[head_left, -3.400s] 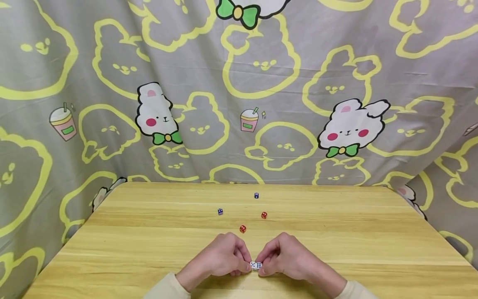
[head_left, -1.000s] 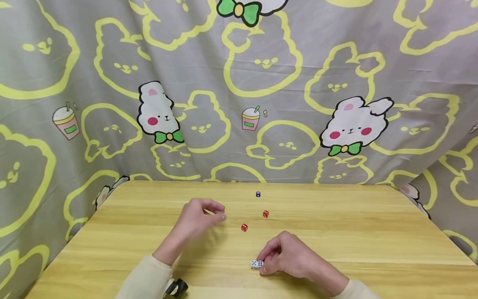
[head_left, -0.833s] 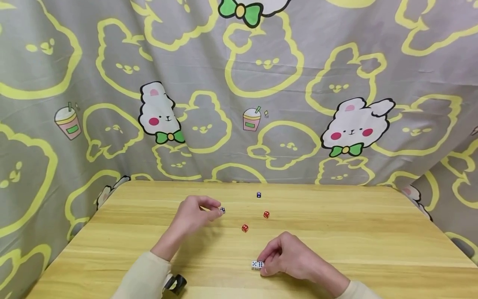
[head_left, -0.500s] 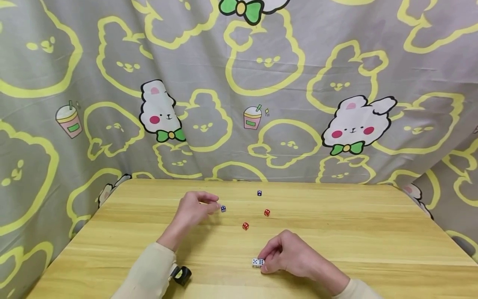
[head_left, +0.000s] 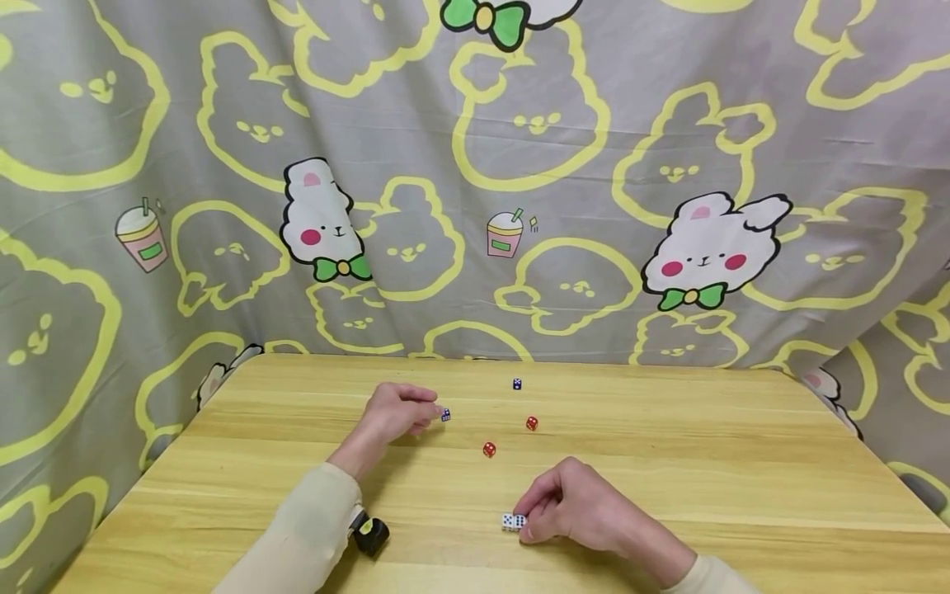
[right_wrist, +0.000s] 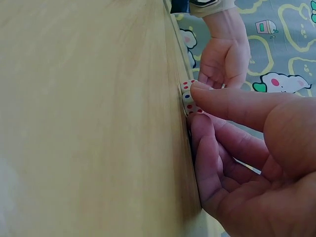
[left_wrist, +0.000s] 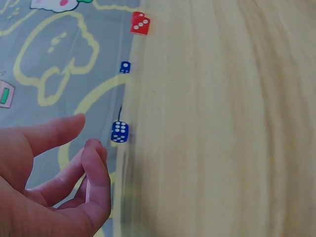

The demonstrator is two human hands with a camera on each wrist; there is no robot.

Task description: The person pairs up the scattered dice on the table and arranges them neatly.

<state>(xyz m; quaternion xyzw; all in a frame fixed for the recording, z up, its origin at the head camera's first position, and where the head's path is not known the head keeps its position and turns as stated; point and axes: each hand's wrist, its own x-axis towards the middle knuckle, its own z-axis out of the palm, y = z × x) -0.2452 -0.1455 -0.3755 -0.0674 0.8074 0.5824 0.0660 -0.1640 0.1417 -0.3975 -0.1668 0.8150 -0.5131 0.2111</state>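
Two white dice [head_left: 508, 521] sit side by side on the wooden table near its front. My right hand [head_left: 582, 507] pinches the right-hand white die between thumb and fingers; in the right wrist view the thumb lies over part of the white dice [right_wrist: 187, 97]. My left hand [head_left: 397, 412] is beside the left blue die [head_left: 446, 415]. From the left wrist, thumb and fingertips stand apart, and that blue die [left_wrist: 119, 132] lies just beyond them, not between them.
Another blue die [head_left: 517, 384] lies near the table's back edge. Two red dice, one nearer [head_left: 489, 450] and one farther right [head_left: 532, 423], rest mid-table. A patterned curtain [head_left: 416, 148] hangs behind the table [head_left: 705, 462]. A black wrist device [head_left: 371, 536] is on the left sleeve.
My left hand has left the white dice and moved forward and left to the blue die. Its fingertips were at that die and have since drawn slightly off. The right hand keeps its pinch.
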